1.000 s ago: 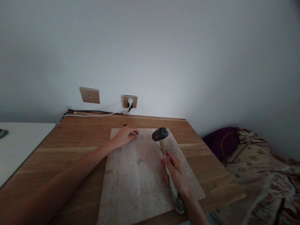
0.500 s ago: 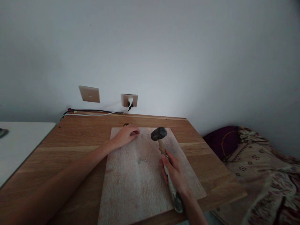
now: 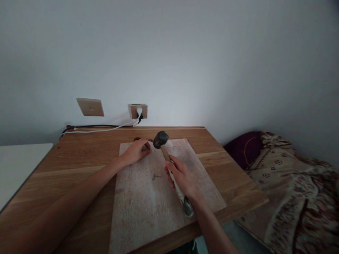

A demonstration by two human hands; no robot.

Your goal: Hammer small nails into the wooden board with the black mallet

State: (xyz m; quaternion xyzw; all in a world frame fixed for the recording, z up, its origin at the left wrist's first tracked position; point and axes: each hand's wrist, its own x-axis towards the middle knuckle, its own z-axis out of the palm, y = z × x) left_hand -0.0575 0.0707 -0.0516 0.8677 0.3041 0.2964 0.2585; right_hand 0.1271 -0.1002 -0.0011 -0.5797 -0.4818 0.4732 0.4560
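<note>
My right hand (image 3: 180, 174) is wrapped round the handle of a hammer (image 3: 166, 155) with a dark, blocky head and a pale wooden shaft. The head is over the far part of a pale wooden board (image 3: 137, 211), right beside the fingertips of my left hand (image 3: 137, 151). That hand rests at the board's far left, thumb and fingers curled together in a pinch; whatever is between them is too small to make out. A few small nails (image 3: 156, 176) lie loose near the middle of the board.
The board lies on a wooden table (image 3: 79, 169) against a wall. A small dark object (image 3: 137, 139) sits behind my left hand. Cables (image 3: 106, 129) run along the back edge to a wall socket (image 3: 138, 111). Patterned bedding (image 3: 286, 183) is at right, a white surface (image 3: 21, 165) at left.
The hammer has moved left, its head now close to my left fingertips. My left hand stays at the far part of the board. The view has shifted slightly.
</note>
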